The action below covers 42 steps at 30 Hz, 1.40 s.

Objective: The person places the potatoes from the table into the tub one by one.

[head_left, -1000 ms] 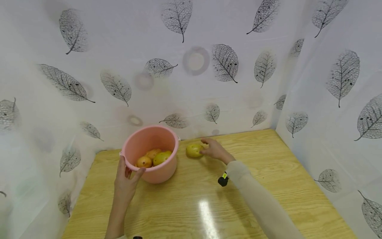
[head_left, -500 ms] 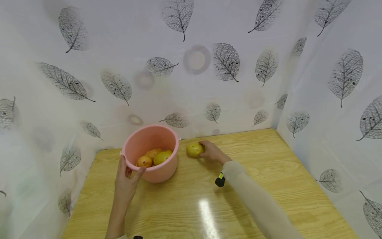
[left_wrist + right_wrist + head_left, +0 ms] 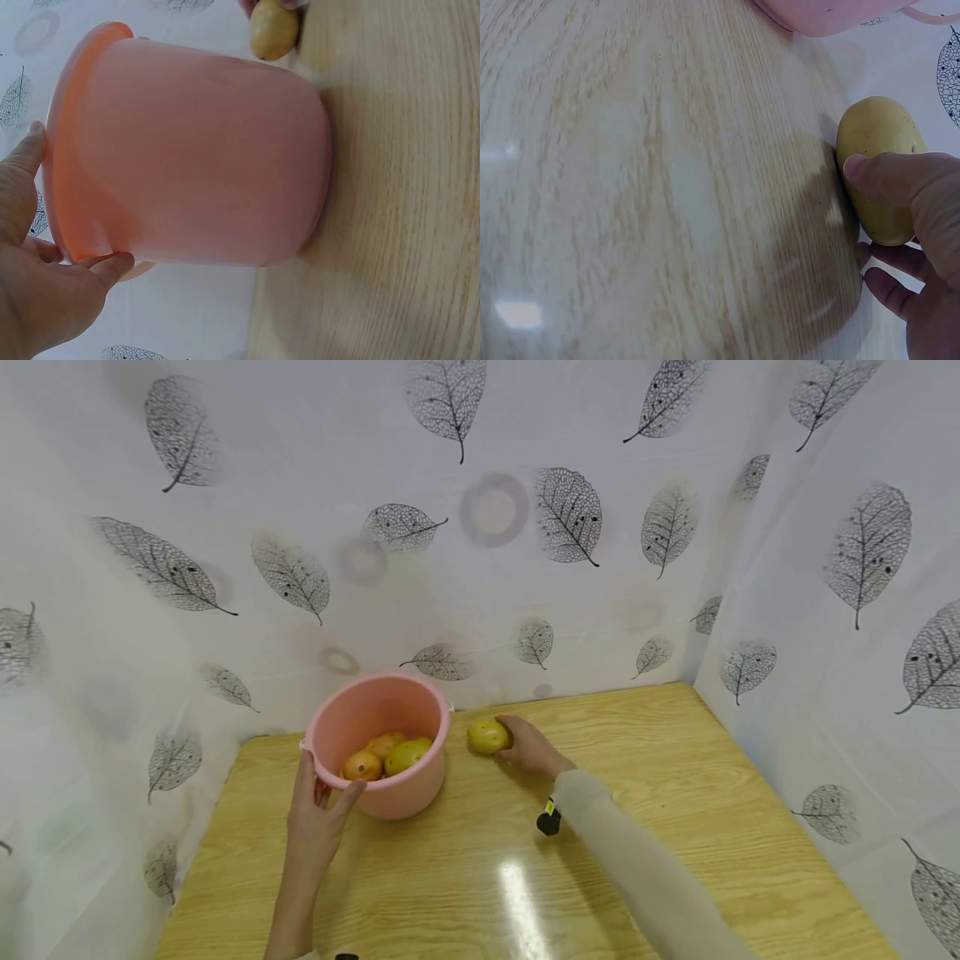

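A pink bucket (image 3: 405, 793) stands on the wooden table, with orange fruit (image 3: 363, 767) and a yellow-green fruit (image 3: 407, 756) visible inside. My left hand (image 3: 315, 827) grips its near-left rim, thumb over the outside. In the left wrist view, the bucket wall (image 3: 202, 150) fills the middle, and the same left hand (image 3: 45, 285) holds the rim. To the bucket's right, a yellow oval fruit (image 3: 487, 737) with small dark specks rests on the table. My right hand (image 3: 534, 748) grips it. The thumb lies across the fruit (image 3: 881, 131) in the right wrist view, other fingers partly behind it.
A white curtain (image 3: 480, 593) printed with dark leaves hangs along the back and both sides of the table (image 3: 465, 877). A small black device (image 3: 549, 822) sits at the right wrist. The bucket's handle (image 3: 934, 16) shows at its side.
My right hand has closed in on the yellow oval fruit from the right, and its fingers now grip it. The left hand and the bucket have stayed in place.
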Each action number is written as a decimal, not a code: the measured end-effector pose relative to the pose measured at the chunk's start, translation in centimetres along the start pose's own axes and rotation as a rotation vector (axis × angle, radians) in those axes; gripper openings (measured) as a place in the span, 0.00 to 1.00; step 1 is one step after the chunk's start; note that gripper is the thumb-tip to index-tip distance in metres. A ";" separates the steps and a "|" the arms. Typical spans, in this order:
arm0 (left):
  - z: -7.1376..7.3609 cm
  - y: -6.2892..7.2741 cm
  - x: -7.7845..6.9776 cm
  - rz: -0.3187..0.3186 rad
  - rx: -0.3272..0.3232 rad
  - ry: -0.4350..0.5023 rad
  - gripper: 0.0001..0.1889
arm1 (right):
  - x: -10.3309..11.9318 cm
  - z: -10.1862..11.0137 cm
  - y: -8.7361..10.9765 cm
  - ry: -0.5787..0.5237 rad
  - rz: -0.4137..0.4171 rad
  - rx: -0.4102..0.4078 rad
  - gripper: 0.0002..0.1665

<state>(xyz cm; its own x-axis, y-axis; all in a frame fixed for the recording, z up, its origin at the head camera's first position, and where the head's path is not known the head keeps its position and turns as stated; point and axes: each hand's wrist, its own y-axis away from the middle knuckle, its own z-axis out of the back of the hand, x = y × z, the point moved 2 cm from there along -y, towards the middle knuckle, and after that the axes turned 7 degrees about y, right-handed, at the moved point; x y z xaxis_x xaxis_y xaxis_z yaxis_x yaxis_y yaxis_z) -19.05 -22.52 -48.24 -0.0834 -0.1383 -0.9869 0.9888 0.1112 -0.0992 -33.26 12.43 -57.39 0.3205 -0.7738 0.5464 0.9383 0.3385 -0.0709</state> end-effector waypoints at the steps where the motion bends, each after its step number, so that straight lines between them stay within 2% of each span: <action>1: 0.0 0.0 0.0 -0.002 0.001 0.003 0.53 | 0.0 -0.1 0.0 -0.001 0.002 -0.004 0.43; 16: 0.1 0.0 0.1 -0.016 -0.007 0.016 0.52 | 0.2 -0.4 0.1 0.023 -0.022 0.003 0.43; 23: 0.0 0.0 0.2 -0.015 -0.013 0.006 0.52 | 0.2 -0.6 0.1 0.021 -0.029 -0.021 0.42; 29: 0.1 0.0 0.2 -0.048 -0.016 -0.018 0.51 | -0.1 -0.7 0.0 0.029 -0.009 -0.055 0.40; 33: 0.1 0.0 0.2 -0.062 -0.013 -0.015 0.51 | -0.1 -0.6 0.0 0.008 -0.019 -0.070 0.39; 42: 0.0 0.0 0.1 -0.048 -0.006 0.005 0.51 | 0.3 -0.4 0.4 -0.063 -0.064 -0.096 0.35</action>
<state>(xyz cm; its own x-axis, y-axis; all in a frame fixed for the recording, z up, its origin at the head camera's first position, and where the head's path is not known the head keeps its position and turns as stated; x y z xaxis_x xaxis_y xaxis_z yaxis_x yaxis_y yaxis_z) -19.08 -22.53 -48.34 -0.1318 -0.1389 -0.9815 0.9828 0.1106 -0.1476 -32.74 12.18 -57.57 0.2538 -0.7557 0.6037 0.9656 0.2349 -0.1119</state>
